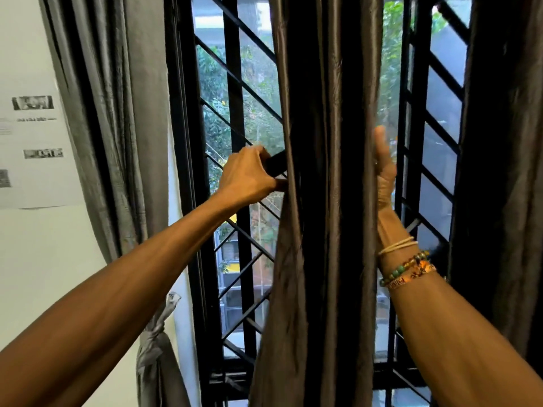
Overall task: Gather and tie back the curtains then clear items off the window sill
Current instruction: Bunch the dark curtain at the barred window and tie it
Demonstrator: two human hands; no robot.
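A dark brown middle curtain [326,201] hangs bunched in folds in front of the barred window [235,113]. My left hand [249,174] grips its left edge at mid-height, fingers curled round the fabric. On the curtain's right edge, my right hand [383,171] presses with straight, upright fingers; several bracelets circle that wrist. A grey curtain [117,127] at the left is gathered and knotted low down at its tie [158,327]. Another dark curtain [505,171] hangs at the right edge. The window sill [235,374] shows only as a dark strip at the bottom.
A white wall [44,259] at the left carries a printed paper sheet [32,142]. Black diagonal window bars [435,171] stand close behind the curtains. Trees and buildings lie outside.
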